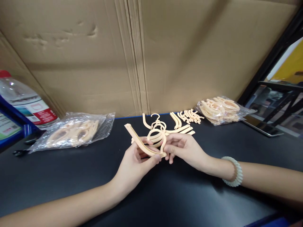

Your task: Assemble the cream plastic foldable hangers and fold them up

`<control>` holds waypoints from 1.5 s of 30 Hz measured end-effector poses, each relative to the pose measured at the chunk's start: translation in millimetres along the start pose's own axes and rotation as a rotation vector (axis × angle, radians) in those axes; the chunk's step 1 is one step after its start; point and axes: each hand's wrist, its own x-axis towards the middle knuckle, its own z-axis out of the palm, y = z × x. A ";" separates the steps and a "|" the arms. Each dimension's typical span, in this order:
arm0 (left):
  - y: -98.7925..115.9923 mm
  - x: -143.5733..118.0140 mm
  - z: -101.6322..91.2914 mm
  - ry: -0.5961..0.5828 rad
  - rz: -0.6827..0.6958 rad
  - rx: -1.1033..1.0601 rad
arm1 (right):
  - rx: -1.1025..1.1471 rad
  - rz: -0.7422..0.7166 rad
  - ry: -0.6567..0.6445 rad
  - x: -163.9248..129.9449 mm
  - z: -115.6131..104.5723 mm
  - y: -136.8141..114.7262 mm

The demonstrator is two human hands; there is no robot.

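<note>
My left hand (134,165) is closed around a beige curved hanger arm (135,135), its free end pointing up and left. In my right hand (187,149) is a beige ring-shaped hanger piece (164,143), pinched near its lower end. The two pieces meet between my fingertips; whether they are joined I cannot tell. Behind them lie a hook piece (155,117), partly hidden, and more loose hanger arms (175,121). Long flat arms (182,129) lie just beyond my right hand.
Several small hook-like pieces (192,116) lie at the back of the black table (165,198). Clear bags of hanger parts sit left (71,134) and right (219,110). A large bottle (26,101) stands far left, a tablet-like slab (262,126) lies right, and cardboard (94,63) rises behind.
</note>
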 end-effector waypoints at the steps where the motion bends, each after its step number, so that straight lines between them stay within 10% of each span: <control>1: 0.1 0.4 -0.2 0.009 0.002 -0.001 | -0.064 -0.033 0.013 2.1 -5.0 -2.8; 9: 1.1 1.2 -0.3 0.041 -0.008 -0.022 | -1.130 -0.413 -0.037 48.6 -92.1 -27.4; 17: 0.4 0.9 -1.1 0.034 0.009 -0.041 | -1.260 -0.315 -0.323 82.8 -113.2 -23.3; 26: -0.3 2.6 -1.4 0.016 0.016 -0.052 | -0.573 -0.384 0.321 30.0 -61.7 -46.2; 35: -3.0 3.4 -3.6 -0.030 0.027 0.005 | 0.119 -0.027 0.224 -11.1 -20.7 -27.6; 45: -1.3 4.1 -1.9 -0.064 0.011 0.061 | 0.317 0.191 0.206 -13.8 -6.3 -8.2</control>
